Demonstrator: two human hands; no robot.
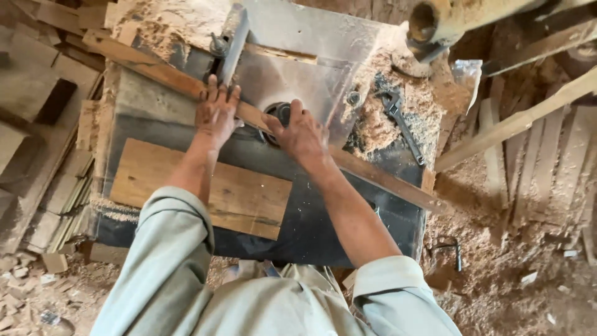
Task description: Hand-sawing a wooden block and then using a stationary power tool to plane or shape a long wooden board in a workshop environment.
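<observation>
A long wooden strip [186, 81] lies diagonally across the dark metal worktop [311, 218], running from the far-left corner to the near-right edge. The left hand [216, 114] presses flat on the strip, fingers spread, beside a metal fence [233, 43]; its grip is open, palm down. The right hand [303, 135] rests on the strip next to the round cutter opening [280, 112], fingers curled over the wood. A flat board [199, 186] lies nearer the person than the strip. An adjustable wrench [398, 121] sits in sawdust [379, 124] beyond the strip, to the right.
</observation>
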